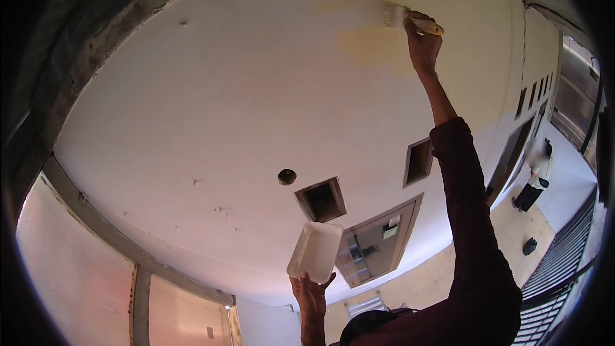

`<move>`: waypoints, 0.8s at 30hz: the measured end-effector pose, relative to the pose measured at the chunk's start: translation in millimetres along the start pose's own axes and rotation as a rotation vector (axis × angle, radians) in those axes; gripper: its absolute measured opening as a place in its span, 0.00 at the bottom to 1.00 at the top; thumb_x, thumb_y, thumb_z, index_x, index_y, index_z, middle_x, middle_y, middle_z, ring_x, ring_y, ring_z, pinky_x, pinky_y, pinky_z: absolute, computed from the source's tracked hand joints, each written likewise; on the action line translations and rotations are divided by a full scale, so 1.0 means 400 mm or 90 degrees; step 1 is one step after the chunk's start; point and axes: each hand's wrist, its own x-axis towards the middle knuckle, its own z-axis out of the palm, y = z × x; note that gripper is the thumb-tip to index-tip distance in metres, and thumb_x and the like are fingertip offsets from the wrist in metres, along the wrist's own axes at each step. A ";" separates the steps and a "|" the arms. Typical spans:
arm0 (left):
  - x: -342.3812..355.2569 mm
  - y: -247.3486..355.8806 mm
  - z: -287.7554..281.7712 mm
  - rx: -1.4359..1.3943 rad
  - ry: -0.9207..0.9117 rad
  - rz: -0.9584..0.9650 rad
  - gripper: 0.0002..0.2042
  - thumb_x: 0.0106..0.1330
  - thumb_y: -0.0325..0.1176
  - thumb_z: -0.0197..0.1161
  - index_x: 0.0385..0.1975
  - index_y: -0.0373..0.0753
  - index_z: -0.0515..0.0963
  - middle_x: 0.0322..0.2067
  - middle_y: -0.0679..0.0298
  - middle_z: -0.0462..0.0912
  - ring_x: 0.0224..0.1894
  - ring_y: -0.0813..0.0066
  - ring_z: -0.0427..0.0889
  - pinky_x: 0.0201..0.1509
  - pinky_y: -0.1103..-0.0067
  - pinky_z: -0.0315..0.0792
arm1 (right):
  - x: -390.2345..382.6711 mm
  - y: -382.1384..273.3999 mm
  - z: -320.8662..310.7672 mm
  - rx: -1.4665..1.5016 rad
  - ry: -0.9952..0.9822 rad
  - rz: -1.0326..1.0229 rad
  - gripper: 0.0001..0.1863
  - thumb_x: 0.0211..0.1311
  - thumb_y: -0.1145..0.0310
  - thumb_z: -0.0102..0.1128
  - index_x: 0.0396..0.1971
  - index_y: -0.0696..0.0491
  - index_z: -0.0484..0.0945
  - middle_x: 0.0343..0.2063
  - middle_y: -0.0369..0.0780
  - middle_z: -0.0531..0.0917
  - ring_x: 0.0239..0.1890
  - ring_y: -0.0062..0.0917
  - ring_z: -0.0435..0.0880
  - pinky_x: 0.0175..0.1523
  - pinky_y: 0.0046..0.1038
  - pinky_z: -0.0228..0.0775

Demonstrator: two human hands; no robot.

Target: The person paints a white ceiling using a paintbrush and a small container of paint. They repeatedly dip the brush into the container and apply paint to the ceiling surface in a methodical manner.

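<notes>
My right hand (423, 45) is raised high and closed around the handle of a paintbrush (429, 26). The brush's pale bristles point left and lie at the wall (256, 102), beside yellowish patches of paint (365, 45). To the right of them the wall is evenly pale yellow, while its left part is whitish. Lower down, my left hand (312, 295) grips the near end of a white rectangular tray (315, 250) with raised sides. A whitish layer seems to cover its inside, but I cannot tell how much paint it holds.
Two square openings (321, 200) and a round hole (287, 176) pierce the wall near a framed window (379, 243). Far below right, another person (533, 176) stands on the tiled floor (442, 269) near a black bag (530, 246) and a railing (564, 256). A metal ladder (366, 306) shows below me.
</notes>
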 end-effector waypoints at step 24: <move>-0.002 -0.017 -0.016 -0.061 0.021 -0.001 0.25 0.75 0.37 0.60 0.67 0.45 0.59 0.65 0.55 0.69 0.61 0.53 0.78 0.53 0.48 0.84 | 0.022 -0.081 0.146 0.195 -0.049 0.111 0.12 0.63 0.69 0.69 0.45 0.54 0.86 0.34 0.35 0.87 0.30 0.15 0.81 0.37 0.21 0.77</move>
